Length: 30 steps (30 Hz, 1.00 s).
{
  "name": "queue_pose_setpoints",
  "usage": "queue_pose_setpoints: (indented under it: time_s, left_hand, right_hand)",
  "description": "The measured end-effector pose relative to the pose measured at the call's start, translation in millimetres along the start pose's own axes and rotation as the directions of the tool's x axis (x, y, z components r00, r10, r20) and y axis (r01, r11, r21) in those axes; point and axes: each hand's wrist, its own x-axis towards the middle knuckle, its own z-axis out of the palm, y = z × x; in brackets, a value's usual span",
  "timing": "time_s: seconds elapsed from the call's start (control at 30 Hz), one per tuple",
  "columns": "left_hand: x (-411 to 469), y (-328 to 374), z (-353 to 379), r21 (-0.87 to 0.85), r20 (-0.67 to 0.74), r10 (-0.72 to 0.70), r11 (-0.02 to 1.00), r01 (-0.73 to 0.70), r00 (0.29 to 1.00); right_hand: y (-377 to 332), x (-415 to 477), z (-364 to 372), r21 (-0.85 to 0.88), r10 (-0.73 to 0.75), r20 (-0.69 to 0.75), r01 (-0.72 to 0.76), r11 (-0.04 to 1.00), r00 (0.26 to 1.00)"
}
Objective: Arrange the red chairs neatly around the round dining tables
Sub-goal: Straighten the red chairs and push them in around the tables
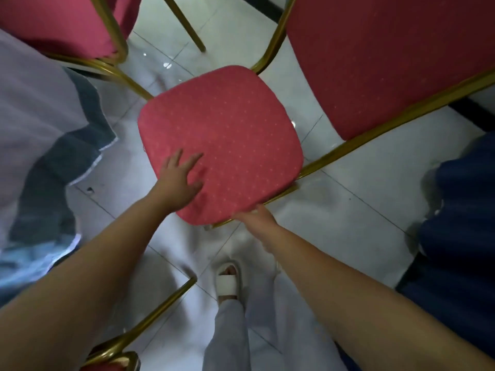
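Observation:
A red chair with a dotted seat cushion (227,129) and a gold metal frame stands on the tiled floor in the middle of the view. My left hand (180,182) lies flat on the near left part of the seat, fingers spread. My right hand (255,219) grips the near edge of the seat by the gold rail, fingers curled under it. The chair's red backrest (388,62) fills the upper right.
Another red chair (61,22) stands at the top left. A table draped in lilac and grey cloth (34,124) is at the left. A gold chair leg (150,317) crosses the bottom left. Dark blue cloth (460,223) hangs at the right. My sandalled foot (227,282) is below.

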Motion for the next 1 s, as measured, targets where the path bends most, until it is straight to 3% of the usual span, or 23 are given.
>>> queue_pose_setpoints:
  time_s: [0.07,0.13,0.3,0.43,0.53,0.67,0.8,0.87,0.9,0.93,1.0]
  left_hand:
    - [-44,6,-17,-0.100,-0.059,0.067,0.992,-0.072,0.996]
    - [-88,9,-36,-0.177,-0.068,0.073,0.981,-0.084,0.995]
    - [-188,13,-85,-0.370,-0.068,-0.070,0.928,0.040,0.995]
    - [-227,36,-122,-0.473,-0.131,-0.134,0.879,0.057,0.982]
    - [-233,74,-142,-0.514,-0.178,-0.116,0.858,0.008,0.977]
    - [-221,135,-158,-0.494,-0.205,-0.011,0.864,-0.093,0.979]
    - [-193,196,-168,-0.516,-0.213,0.034,0.845,-0.142,0.976]
    - [-175,228,-170,-0.565,-0.208,-0.003,0.816,-0.117,0.978]
    - [-165,245,-170,-0.599,-0.198,-0.037,0.795,-0.091,0.980]
    - [-156,263,-169,-0.635,-0.179,-0.076,0.771,-0.056,0.981]
    - [-139,299,-165,-0.699,-0.114,-0.138,0.715,0.020,0.984]
  right_hand:
    - [-4,-38,-12,-0.248,-0.104,0.046,0.112,0.962,0.993]
    - [-18,-82,-24,-0.384,-0.210,0.037,0.208,0.900,0.977]
    - [-67,-201,-39,-0.445,-0.460,0.094,0.451,0.774,0.883]
    - [-124,-282,-54,-0.512,-0.635,0.186,0.626,0.588,0.749]
    - [-167,-320,-79,-0.553,-0.785,0.187,0.724,0.413,0.591]
    - [-228,-333,-117,-0.665,-0.883,0.194,0.719,0.202,0.428]
    - [-299,-299,-154,-0.839,-0.898,0.217,0.544,0.029,0.383]
    - [-327,-271,-170,-0.875,-0.894,0.180,0.482,0.046,0.411]
    - [-334,-257,-177,-0.858,-0.882,0.140,0.499,0.119,0.451]
    - [-336,-246,-183,-0.781,-0.839,0.095,0.562,0.271,0.536]
    - [-330,-232,-188,-0.432,-0.672,0.115,0.646,0.629,0.731]
